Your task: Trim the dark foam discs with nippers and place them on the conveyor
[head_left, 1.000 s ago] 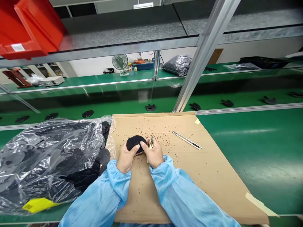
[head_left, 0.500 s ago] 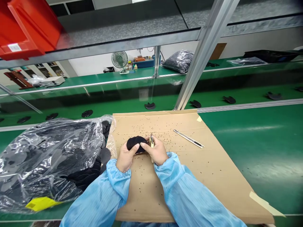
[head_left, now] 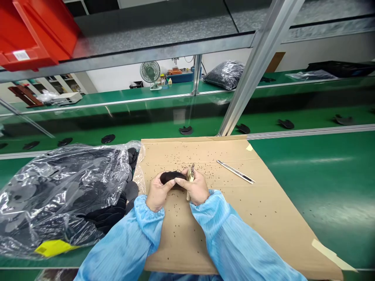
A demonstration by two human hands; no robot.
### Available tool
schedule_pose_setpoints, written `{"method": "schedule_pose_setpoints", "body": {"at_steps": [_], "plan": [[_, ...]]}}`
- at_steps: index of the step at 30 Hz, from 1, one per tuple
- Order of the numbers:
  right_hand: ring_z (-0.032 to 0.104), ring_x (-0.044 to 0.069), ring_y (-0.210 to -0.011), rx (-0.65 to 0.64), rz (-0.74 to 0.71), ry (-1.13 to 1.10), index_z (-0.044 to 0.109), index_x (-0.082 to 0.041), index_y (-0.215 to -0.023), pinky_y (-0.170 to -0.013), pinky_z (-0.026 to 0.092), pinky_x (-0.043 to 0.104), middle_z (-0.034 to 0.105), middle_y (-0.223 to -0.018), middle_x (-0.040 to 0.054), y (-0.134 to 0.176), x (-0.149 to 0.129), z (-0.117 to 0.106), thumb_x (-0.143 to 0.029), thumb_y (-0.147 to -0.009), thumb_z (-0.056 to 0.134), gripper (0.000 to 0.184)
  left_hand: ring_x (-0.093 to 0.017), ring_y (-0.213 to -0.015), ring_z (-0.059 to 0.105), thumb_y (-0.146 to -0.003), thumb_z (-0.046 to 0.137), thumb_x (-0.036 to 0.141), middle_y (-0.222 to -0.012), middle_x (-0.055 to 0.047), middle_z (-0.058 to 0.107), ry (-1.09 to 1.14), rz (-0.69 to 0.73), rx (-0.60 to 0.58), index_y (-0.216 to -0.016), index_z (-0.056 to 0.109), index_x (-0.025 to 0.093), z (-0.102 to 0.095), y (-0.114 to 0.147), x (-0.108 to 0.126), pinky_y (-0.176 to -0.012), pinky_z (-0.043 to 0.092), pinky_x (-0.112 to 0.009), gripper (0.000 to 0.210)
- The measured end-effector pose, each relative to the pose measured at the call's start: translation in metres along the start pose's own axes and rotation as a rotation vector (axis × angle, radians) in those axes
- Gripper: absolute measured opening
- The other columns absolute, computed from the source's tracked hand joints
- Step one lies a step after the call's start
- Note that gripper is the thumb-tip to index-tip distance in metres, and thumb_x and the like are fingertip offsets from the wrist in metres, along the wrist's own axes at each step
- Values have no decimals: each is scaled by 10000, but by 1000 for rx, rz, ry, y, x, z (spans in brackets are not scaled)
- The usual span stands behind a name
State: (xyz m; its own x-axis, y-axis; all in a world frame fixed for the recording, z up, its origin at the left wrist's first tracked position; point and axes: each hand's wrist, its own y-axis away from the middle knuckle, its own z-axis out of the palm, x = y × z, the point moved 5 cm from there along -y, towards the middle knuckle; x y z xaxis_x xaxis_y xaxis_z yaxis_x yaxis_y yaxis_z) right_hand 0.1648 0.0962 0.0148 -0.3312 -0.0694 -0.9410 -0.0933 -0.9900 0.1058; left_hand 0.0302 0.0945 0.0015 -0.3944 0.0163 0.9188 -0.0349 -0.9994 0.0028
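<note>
My left hand point(head_left: 156, 194) is closed around the left side of a dark, rounded stack of thin black pieces point(head_left: 170, 176). The thumb and fingers of my right hand point(head_left: 199, 189) grip the stack's right side. Tucked in that same hand is a small pair of cutters point(head_left: 190, 174), pale-handled with a metal tip pointing away from me. Both thumbs meet on the near edge of the stack. Beneath the hands lies a brown cardboard sheet point(head_left: 181, 249), strewn with tiny black bits. A slim utility knife point(head_left: 236, 171) rests on it, right of my hands.
On the left, a clear plastic bag point(head_left: 79, 171) spills flat black pieces point(head_left: 109, 212) towards the cardboard. Similar pieces point(head_left: 185, 130) are spaced along the green belt behind. A metal post point(head_left: 249, 82) rises beyond the sheet, and a red bin point(head_left: 38, 35) sits on the shelf above.
The black stack has tipped in my hands and shows a narrower face. The cutters in my right hand lean further right. The whole view has shifted slightly.
</note>
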Motion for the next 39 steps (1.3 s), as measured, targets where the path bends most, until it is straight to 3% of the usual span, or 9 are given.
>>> {"method": "schedule_pose_setpoints", "body": {"at_steps": [7,10,14,20,25,30,34,37,39], "plan": [[508,125,-574,-1,-82,126,579,-187,-721,-577,439,252,552,-616,-32,-1,1,1,-358,-568,807,324,-186,-919,631,-689,763,223,-964,-70,689,136,-69,-42,-926,649,146,7,2,7,-862,498,-320,274],[583,164,-687,-141,-161,172,632,-175,-885,-668,485,289,644,-766,29,3,-1,7,-427,-705,716,321,-122,-722,615,-697,756,237,-856,-35,667,285,-282,9,-911,640,158,1,-1,0,-627,514,-222,257],[619,192,-765,-225,-327,340,646,-184,-931,-746,501,333,676,-857,51,10,-10,12,-341,-785,640,215,-48,-512,485,-699,753,236,-699,-4,581,386,-483,29,-831,637,134,-4,-2,-6,-410,389,-140,204],[631,220,-871,-197,-533,497,651,-215,-886,-829,497,374,689,-923,64,19,-26,15,-264,-836,573,105,-15,-475,409,-641,807,312,-706,5,539,387,-549,-61,-862,639,129,1,4,-4,-341,285,-97,332],[635,202,-864,-206,-632,547,647,-230,-889,-806,501,343,682,-910,49,23,-28,17,-236,-860,555,97,-13,-465,416,-638,808,330,-674,10,528,385,-559,-69,-817,628,120,4,6,-6,-347,310,-97,330],[625,201,-843,-98,-572,503,628,-211,-896,-795,491,339,667,-904,55,16,-18,11,-249,-845,558,94,-70,-568,550,-622,817,274,-744,-11,610,289,-408,90,-876,618,150,3,5,0,-468,464,-154,345],[602,193,-744,53,-438,420,609,-194,-899,-726,486,323,650,-816,43,3,-11,-5,-343,-821,593,169,-184,-881,637,-619,792,195,-1071,-61,651,69,-152,155,-1092,596,209,-6,-18,37,-714,544,-299,512],[584,191,-721,101,-372,366,605,-190,-878,-703,475,315,633,-777,34,-5,-8,-13,-395,-800,610,219,-235,-1033,596,-670,731,206,-1108,-80,642,-331,125,224,-1086,629,174,-26,-65,87,-927,469,-378,429],[573,186,-705,86,-366,350,604,-191,-860,-690,466,309,620,-756,27,-7,-8,-13,-397,-795,608,217,-245,-1062,569,-738,661,229,-1103,-84,625,-763,317,408,-1083,641,172,-42,-101,122,-987,414,-387,351]]}}
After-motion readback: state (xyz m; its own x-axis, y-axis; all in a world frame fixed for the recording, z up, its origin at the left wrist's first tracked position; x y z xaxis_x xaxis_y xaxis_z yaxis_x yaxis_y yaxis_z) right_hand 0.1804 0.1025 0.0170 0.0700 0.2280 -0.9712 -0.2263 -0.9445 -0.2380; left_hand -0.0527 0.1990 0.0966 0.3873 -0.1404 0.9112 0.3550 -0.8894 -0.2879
